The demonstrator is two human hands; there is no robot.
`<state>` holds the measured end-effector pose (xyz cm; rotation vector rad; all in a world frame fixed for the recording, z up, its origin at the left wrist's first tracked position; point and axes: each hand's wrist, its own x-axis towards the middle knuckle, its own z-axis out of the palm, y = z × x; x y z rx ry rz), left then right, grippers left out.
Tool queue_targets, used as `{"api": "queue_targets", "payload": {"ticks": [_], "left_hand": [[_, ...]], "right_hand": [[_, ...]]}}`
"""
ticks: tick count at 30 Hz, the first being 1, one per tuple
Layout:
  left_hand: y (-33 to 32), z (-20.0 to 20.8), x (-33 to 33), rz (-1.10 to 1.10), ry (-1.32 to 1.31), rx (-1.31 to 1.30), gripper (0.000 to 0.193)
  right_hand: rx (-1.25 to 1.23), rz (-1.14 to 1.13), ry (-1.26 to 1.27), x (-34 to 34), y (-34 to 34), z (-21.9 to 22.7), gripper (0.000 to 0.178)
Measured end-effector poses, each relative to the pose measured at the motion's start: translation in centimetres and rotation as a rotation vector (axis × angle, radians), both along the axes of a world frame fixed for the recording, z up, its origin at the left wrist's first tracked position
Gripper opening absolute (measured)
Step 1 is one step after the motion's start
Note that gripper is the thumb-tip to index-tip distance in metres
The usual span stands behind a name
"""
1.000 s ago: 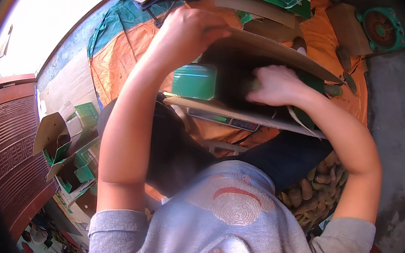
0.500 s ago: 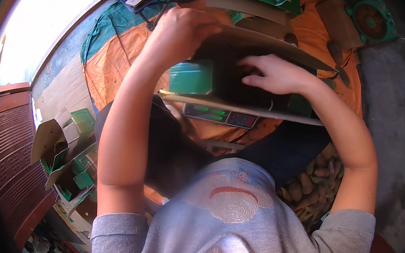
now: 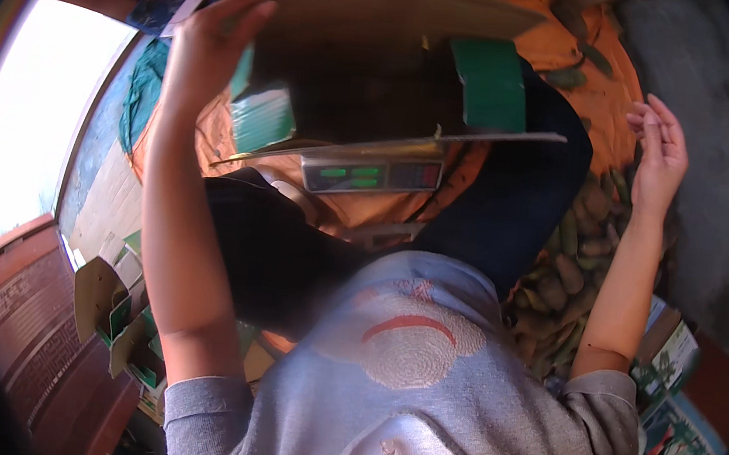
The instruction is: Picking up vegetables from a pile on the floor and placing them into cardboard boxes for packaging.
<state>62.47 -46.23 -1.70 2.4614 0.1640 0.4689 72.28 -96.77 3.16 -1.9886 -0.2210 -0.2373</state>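
Observation:
An open cardboard box [image 3: 362,69], brown inside with green end flaps, stands in front of me above a weighing scale [image 3: 371,175] with lit green displays. My left hand [image 3: 216,33] is at the box's far left corner, thumb and fingers apart and slightly blurred. Whether it touches the cardboard I cannot tell. Off to the right of the box, my right hand [image 3: 659,155] is raised with fingers stretched out and nothing in it. The box's inside is dark, so its contents cannot be made out.
Brownish-green oblong produce [image 3: 566,278] is heaped by my right leg, with some pieces on the orange sheet [image 3: 603,75]. Cut green-and-brown cartons [image 3: 123,318] lie at left beside a carved wooden panel [image 3: 48,320]. Printed cartons [image 3: 678,433] are at lower right.
My right hand has left the box's inside and swung out to the right. My left hand has shifted left. In the view, the box sits further left, its near edge tilted.

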Motion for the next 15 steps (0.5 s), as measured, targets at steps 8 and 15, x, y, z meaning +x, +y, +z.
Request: {"api": "queue_targets", "payload": {"ticks": [8,15], "left_hand": [[0.8,-1.5,1.5,0.028,0.017,-0.199,0.036],[0.4,-0.8,-0.2,0.222,0.059,-0.494,0.054]], "right_hand": [[-0.138,-0.295,0.357,-10.5,-18.4,-19.4,0.017],[-0.826,0.084,1.067,-25.1,-20.2,-36.2,0.031]]}}
